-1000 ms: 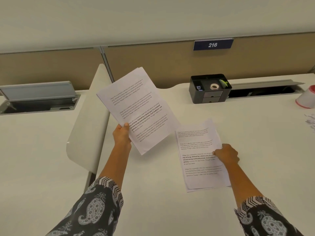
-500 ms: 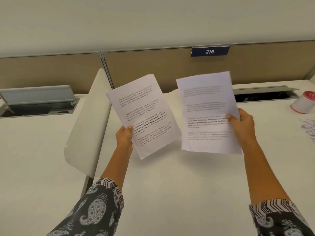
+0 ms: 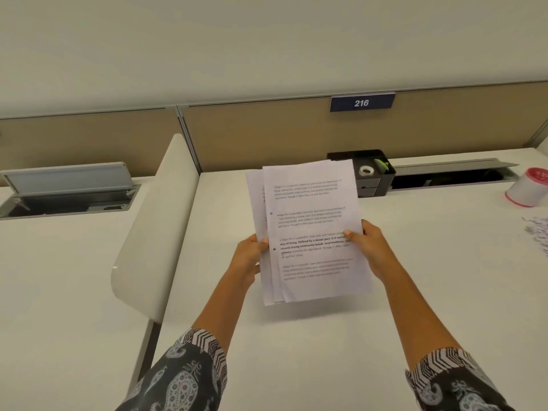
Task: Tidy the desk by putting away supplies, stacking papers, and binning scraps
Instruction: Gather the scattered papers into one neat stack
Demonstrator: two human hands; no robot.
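Papers: one stack of papers (image 3: pixel 311 232), held in the air above the counter (image 3: pixel 296 357) and tilted up toward the camera. The sheets are not squared. Several staggered edges show along the left and bottom, but the exact sheet count cannot be told.
Hands: two, one on each side edge of the stack at about mid-height.
Left grip: the left hand (image 3: pixel 249 258) pinches the stack's left edge, with the thumb on the printed face and the fingers hidden behind.
Right grip: the right hand (image 3: pixel 369 247) pinches the right edge the same way, with the thumb tip on the front sheet.
Organizer: one black organizer (image 3: pixel 387 181) at the back of the counter, partly hidden by the stack. It has two small drawer fronts, and holds one tape roll (image 3: pixel 366 170) and one green item (image 3: pixel 382 166).
Container: one white container (image 3: pixel 526 189) with red trim, far right.
Scraps: one loose scatter of paper scraps (image 3: pixel 538 235) at the right edge, well apart from the stack.
Cable hatches: two, both with lids raised: the left hatch (image 3: pixel 68 185) and the right hatch (image 3: pixel 450 172).
Divider: one white divider (image 3: pixel 160 221) between the two counters.
Sign: one blue sign (image 3: pixel 361 102) reading 216.
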